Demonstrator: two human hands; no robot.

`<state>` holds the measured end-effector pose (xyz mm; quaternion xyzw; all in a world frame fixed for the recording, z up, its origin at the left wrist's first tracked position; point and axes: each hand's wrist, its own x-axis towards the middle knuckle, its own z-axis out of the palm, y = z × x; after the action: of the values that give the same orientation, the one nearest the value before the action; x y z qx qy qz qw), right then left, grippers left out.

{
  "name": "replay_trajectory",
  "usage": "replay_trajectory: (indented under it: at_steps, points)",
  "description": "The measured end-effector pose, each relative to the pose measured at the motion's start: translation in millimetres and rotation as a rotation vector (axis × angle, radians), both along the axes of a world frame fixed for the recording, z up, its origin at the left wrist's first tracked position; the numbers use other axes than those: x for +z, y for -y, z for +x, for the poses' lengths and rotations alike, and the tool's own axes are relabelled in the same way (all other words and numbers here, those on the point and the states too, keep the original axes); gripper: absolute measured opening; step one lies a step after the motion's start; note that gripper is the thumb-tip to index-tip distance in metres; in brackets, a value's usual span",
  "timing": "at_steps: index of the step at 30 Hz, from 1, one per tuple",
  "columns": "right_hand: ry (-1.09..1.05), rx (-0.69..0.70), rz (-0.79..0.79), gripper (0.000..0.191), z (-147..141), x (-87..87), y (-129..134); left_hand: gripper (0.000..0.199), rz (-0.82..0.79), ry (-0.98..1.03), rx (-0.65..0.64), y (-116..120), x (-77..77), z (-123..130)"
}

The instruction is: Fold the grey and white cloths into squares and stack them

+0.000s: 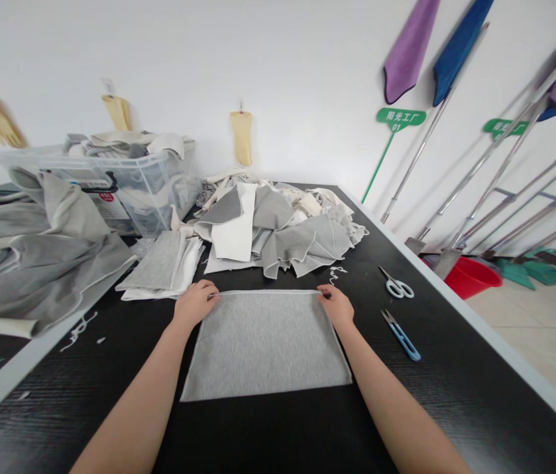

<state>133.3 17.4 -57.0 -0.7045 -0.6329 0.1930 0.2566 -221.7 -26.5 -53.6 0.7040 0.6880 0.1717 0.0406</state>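
Note:
A grey rectangular cloth (268, 349) lies spread flat on the black table in front of me. My left hand (195, 304) pinches its far left corner, fingers closed on the edge. At the far right corner, my right hand (335, 307) grips the same edge between thumb and fingers. Just beyond my left hand is a stack of folded grey and white cloths (159, 263). Behind the spread cloth rises a loose heap of grey and white cloths (278, 224).
Scissors (397, 284) and blue thread snips (402, 337) lie to the right on the black table (268, 438). A clear plastic bin (154, 191) full of cloths stands at the back left, beside a large grey cloth pile (35, 257). A red bucket (472, 276) is on the floor.

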Motion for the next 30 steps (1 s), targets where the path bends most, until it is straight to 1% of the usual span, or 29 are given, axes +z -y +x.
replay_trajectory:
  at_steps: [3, 6, 9, 13, 18, 22, 25, 27, 30]
  points:
    - [-0.001, 0.002, 0.000, 0.024, 0.0, 0.0, -0.2, 0.017, -0.017, 0.032, 0.010, 0.8, 1.3, -0.4]
    - [0.000, 0.003, 0.003, 0.024, 0.1, -0.6, -0.3, 0.020, -0.013, 0.039, 0.057, 1.9, -0.4, -0.5]
    - [0.002, 0.004, 0.003, 0.024, 0.2, -1.2, -0.4, 0.024, 0.010, 0.004, 0.104, 3.6, -3.5, 0.9]
    - [0.001, 0.006, 0.004, 0.023, 0.5, -1.3, -0.2, 0.027, 0.039, -0.048, 0.124, 3.7, -8.8, 1.7]
    - [-0.001, 0.012, 0.008, 0.024, 0.9, -0.8, 0.3, 0.028, 0.050, -0.050, 0.183, -0.4, -12.0, 2.5]
    - [0.003, 0.013, 0.009, 0.024, 0.9, -0.4, 0.4, 0.028, 0.070, -0.050, 0.243, -0.2, -7.4, 7.7]
    - [0.010, 0.011, 0.009, 0.025, 0.7, -0.4, 0.6, 0.028, 0.066, -0.065, 0.258, 2.3, -2.3, 12.3]
    - [0.018, 0.006, 0.003, 0.025, 0.4, -0.6, 0.3, 0.027, 0.059, -0.092, 0.242, 4.2, 0.9, 14.0]
    - [0.034, 0.000, -0.012, 0.025, -0.8, 0.0, -1.9, 0.027, 0.028, -0.144, 0.180, 6.5, 6.7, 13.0]
